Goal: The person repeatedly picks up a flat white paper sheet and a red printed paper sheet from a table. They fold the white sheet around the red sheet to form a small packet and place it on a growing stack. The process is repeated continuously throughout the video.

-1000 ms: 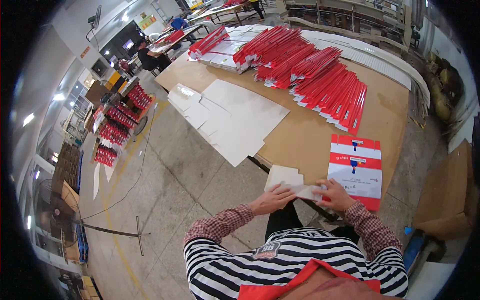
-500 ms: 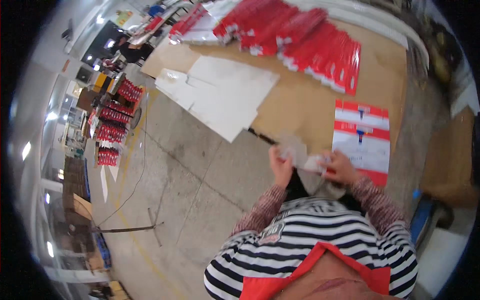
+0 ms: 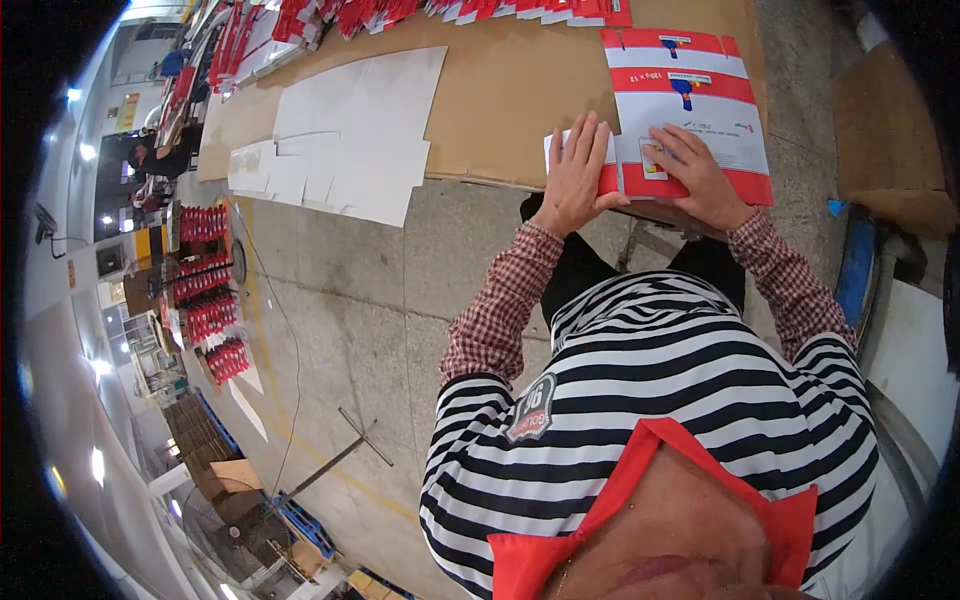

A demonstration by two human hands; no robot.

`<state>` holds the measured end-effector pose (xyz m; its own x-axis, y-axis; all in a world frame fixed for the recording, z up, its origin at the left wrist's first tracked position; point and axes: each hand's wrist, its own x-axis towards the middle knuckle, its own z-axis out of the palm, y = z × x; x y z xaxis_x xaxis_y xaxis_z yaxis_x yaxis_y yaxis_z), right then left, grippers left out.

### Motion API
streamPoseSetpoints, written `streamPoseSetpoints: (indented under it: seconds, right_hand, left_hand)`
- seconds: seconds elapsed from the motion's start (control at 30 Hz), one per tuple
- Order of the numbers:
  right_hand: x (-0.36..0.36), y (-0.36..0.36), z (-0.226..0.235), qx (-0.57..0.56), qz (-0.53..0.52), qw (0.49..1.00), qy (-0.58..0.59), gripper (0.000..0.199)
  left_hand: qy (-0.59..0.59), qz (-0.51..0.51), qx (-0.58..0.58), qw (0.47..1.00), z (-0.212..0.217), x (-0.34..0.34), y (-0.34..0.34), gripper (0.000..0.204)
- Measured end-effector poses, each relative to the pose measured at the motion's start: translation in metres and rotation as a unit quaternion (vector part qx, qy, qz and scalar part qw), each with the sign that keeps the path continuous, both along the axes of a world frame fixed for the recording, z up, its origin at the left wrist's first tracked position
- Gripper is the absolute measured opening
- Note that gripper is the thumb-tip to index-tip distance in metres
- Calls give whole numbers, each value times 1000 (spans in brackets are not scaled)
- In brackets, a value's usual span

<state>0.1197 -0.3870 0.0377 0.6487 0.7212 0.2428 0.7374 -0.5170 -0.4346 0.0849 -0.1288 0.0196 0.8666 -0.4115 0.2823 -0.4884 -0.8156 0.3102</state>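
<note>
A flat red and white printed carton blank (image 3: 690,110) lies on the brown cardboard-covered table (image 3: 500,100). My left hand (image 3: 575,175) presses flat on a small white and red folded piece (image 3: 608,165) at the blank's near left edge. My right hand (image 3: 695,170) lies on the blank's near part, fingers spread over a small label. Neither hand grips anything.
White flat sheets (image 3: 340,140) overhang the table's left end. Red carton stacks (image 3: 450,10) line the far side. Red goods on racks (image 3: 205,290) stand at left on the concrete floor, near a person (image 3: 160,160). Brown cardboard (image 3: 890,130) sits at right.
My hands moved from holding a white piece in front of me onto the table. They now press it flat against the red and white blank. The view has tilted downward.
</note>
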Motion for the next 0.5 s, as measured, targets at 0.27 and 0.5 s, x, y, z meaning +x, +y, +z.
streamPoseSetpoints:
  seconds: [0.27, 0.5]
  right_hand:
    - [4, -2, 6, 17, 1, 1000, 8, 85]
    - [3, -6, 3, -10, 5, 1000, 9, 82]
  left_hand:
    - [24, -13, -46, 999, 1, 0, 2, 115]
    - [29, -2, 33, 999, -4, 8, -8, 113]
